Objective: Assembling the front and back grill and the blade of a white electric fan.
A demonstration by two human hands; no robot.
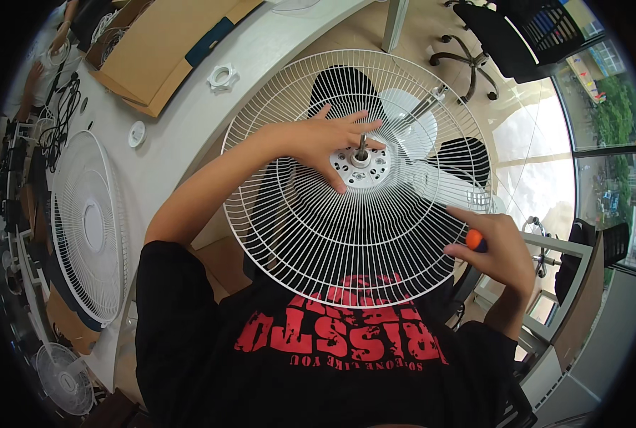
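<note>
A round white wire fan grille (361, 178) lies in front of my torso, its flat centre plate pierced by several holes. Through the middle of that plate a short metal shaft (361, 147) sticks up. My left hand (325, 143) reaches over the grille with fingers spread around the shaft and the thumb at the plate's edge. At the grille's right rim, my right hand (502, 250) is closed around a screwdriver (474, 240); only the end of its orange-and-dark handle shows. Beneath the wires, a white rounded part (412, 118) and dark shoes are partly visible.
On the white table (162, 153) to the left are a second fan grille (93, 228), a white ring nut (222, 78), a small white cap (138, 133), black cables (61, 114) and a cardboard box (157, 53). A black office chair (518, 36) stands at far right.
</note>
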